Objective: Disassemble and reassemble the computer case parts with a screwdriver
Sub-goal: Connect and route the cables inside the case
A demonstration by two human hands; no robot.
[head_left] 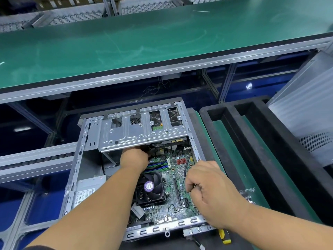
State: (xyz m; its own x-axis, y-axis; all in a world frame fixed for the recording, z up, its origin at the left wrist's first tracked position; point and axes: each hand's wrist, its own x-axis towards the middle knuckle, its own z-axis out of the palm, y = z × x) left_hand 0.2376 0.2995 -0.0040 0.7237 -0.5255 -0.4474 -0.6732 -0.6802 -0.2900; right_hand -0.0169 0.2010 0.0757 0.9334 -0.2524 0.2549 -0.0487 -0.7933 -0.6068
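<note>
Open computer case [86, 159] on green mat [232, 150], green conveyor [144, 42] behind, left grip hidden, right grip [207, 188] pinching cable [187, 165]

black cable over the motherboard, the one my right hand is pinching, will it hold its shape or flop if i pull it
The black cable is thin and bows in a loose arc above the motherboard, so it will probably flex and follow the right hand rather than stay rigid. Its far end runs under the drive cage, so it likely goes taut instead of coming free.

A long green worktop [144, 42] on an aluminium frame [126, 76] spans the scene; perforated metal racks [72, 17] stand behind, blue panels [252, 73] beneath.
</note>
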